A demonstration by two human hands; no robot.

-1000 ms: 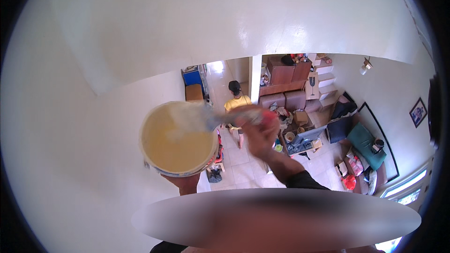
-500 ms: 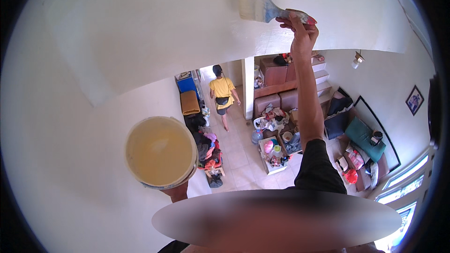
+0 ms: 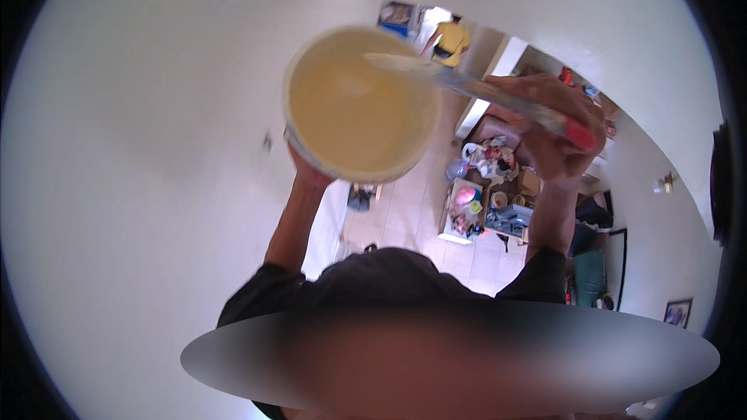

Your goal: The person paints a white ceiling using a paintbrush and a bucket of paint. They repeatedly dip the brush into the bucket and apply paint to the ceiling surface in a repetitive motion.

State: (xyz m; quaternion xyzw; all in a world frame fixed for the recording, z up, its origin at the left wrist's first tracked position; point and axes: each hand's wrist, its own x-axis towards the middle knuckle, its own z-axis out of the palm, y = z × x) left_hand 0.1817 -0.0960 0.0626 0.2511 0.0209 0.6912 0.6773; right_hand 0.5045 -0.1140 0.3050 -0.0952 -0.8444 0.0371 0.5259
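My left hand (image 3: 309,169) holds a round paint bucket (image 3: 296,70) up from below, its fingers mostly hidden behind the bucket wall. Pale yellow-cream paint (image 3: 354,128) lies inside. My right hand (image 3: 556,113) is wrapped round the handle of a flat paintbrush (image 3: 443,75), which shows edge-on with a red handle end. The brush's pale bristles reach over the bucket's opening near its far right rim; whether they touch the paint or rim I cannot tell.
White walls (image 3: 140,148) curve around me. Far below, a person in a yellow top (image 3: 450,40) stands in a passage. Cluttered low tables (image 3: 447,225), a sofa (image 3: 496,131) and a green cushion (image 3: 590,276) stand on the tiled floor. A wall lamp (image 3: 664,183) is at right.
My right hand has brought the brush down from the upper wall to the bucket's opening. The bucket has risen and moved right in view. The person in yellow appears farther off.
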